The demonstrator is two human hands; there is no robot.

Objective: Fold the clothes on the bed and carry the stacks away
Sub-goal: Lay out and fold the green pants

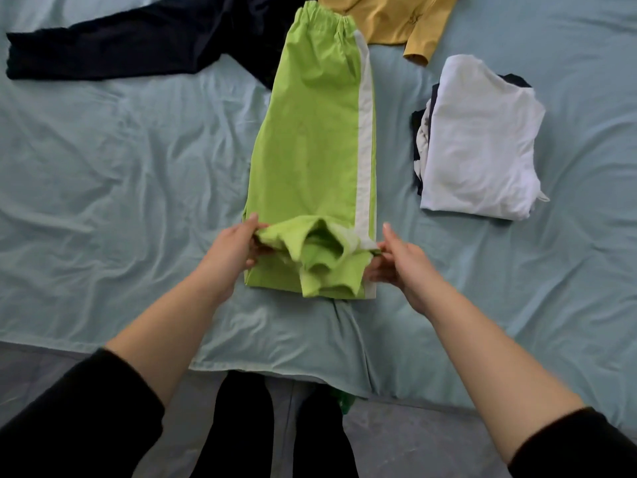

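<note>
The left hand [238, 251] pinches the near left corner of the green trousers [310, 132], fingers curled round the cloth. The right hand [400, 262] pinches the opposite corner by the white stripe [365, 132]. Between them the cuffs [320, 250] are lifted off the bed [103, 167] and sag in loose, open folds.

The trousers lie lengthwise down the middle of the bed, one leg on the other, with the gathered waistband [324, 15] at the far end. They look light, thin and limp, perhaps a little slick, so the layers are likely to slide apart and the middle to droop unless both outer corners are held and kept level. The best hold is right at the cuff corners, through all layers at once, to bring them up toward the waistband.

A folded stack [479, 139] sits near on the right, white on top with dark cloth showing beneath, apart from the trousers and a likely place for them once folded. At the far end a yellow top [393, 19] lies just beside the waistband, and a navy garment [120, 46] spreads to the left — its edge runs up to or under the trousers' far left side, I cannot tell which. Neither blocks the fold itself, though the waistband end is crowded.
</note>
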